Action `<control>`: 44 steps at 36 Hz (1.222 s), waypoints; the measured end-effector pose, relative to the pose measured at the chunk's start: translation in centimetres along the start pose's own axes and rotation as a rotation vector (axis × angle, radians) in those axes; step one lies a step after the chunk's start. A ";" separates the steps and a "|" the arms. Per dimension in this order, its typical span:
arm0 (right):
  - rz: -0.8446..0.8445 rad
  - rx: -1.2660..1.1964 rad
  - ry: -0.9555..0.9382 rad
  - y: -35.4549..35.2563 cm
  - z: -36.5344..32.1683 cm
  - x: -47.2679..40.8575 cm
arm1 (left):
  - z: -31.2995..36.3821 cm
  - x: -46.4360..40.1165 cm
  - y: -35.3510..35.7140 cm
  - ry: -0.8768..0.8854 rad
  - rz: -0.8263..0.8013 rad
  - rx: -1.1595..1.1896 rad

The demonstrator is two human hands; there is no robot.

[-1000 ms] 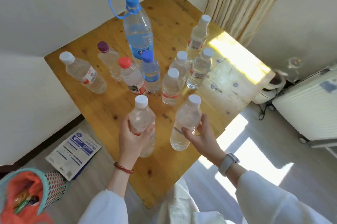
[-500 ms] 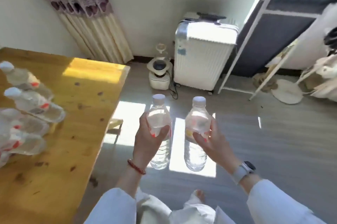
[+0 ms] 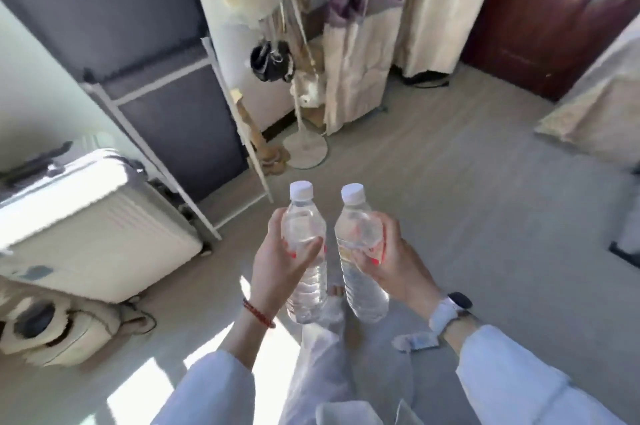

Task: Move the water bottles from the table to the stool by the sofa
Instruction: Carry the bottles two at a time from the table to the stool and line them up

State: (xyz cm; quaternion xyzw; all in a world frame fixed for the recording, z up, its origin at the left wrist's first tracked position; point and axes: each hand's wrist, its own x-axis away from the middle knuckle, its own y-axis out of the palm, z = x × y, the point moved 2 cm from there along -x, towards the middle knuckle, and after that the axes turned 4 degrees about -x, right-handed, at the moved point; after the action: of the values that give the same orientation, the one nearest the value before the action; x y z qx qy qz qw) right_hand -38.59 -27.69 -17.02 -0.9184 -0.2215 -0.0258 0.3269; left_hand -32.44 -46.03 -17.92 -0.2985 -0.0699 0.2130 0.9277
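Observation:
I carry two clear water bottles with white caps, upright and side by side over the floor. My left hand [image 3: 277,265] grips the left bottle [image 3: 306,237] round its middle. My right hand [image 3: 391,262] grips the right bottle [image 3: 358,234] the same way. A red bead bracelet is on my left wrist and a white watch on my right. The table, the stool and the sofa are out of view.
A white radiator heater [image 3: 93,227] stands at the left, a dark fabric wardrobe [image 3: 166,106] behind it. A coat stand with a round base [image 3: 306,151] and curtains [image 3: 374,54] are ahead. A dark wooden door [image 3: 554,16] is at the right. Light cloth [image 3: 595,106] drapes at the right edge.
I lifted both bottles off the table and turned right, away from it. The table has left the view; the heater has slid to the left.

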 end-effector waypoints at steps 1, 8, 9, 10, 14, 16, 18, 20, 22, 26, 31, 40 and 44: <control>0.034 -0.005 0.019 -1.5 0.8 -1.5 | 0.9 -2.2 1.6 0.018 -0.038 0.007; 0.210 -0.055 0.163 -11.4 5.6 -12.3 | 8.1 -17.8 11.8 0.175 -0.239 0.039; 0.233 -0.066 0.190 -12.9 6.1 -13.7 | 9.4 -19.9 13.1 0.190 -0.263 0.039; 0.257 -0.078 0.211 -14.5 6.7 -14.9 | 10.7 -21.9 14.5 0.210 -0.281 0.037; 0.362 -0.118 0.277 -20.7 9.1 -19.0 | 16.0 -28.7 20.2 0.276 -0.346 0.028; 0.432 -0.140 0.311 -23.6 10.7 -20.5 | 18.7 -31.4 23.5 0.305 -0.404 0.008; 0.502 -0.164 0.342 -26.4 12.5 -21.8 | 21.2 -33.7 27.0 0.332 -0.470 -0.004; 0.567 -0.192 0.370 -29.1 14.5 -23.0 | 23.5 -35.7 30.9 0.388 -0.522 -0.013; 0.617 -0.205 0.388 -32.1 17.0 -24.3 | 25.9 -37.3 34.9 0.437 -0.569 -0.018; 0.677 -0.210 0.408 -39.1 22.6 -27.6 | 31.0 -40.6 43.6 0.489 -0.640 0.010; 0.757 -0.189 0.421 -49.8 29.4 -31.6 | 39.5 -44.8 54.4 0.523 -0.699 0.023; 0.877 -0.252 0.495 -66.7 39.0 -37.5 | 53.2 -50.5 70.1 0.501 -0.738 0.102; 0.920 -0.305 0.513 -72.6 43.6 -40.7 | 57.6 -53.6 77.2 0.520 -0.767 0.079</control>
State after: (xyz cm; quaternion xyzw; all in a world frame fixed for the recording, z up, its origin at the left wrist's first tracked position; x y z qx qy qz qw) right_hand -110.26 33.08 -16.37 -0.9217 0.2960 -0.1353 0.2109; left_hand -122.73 17.21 -16.32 -0.2590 0.0679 -0.2250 0.9368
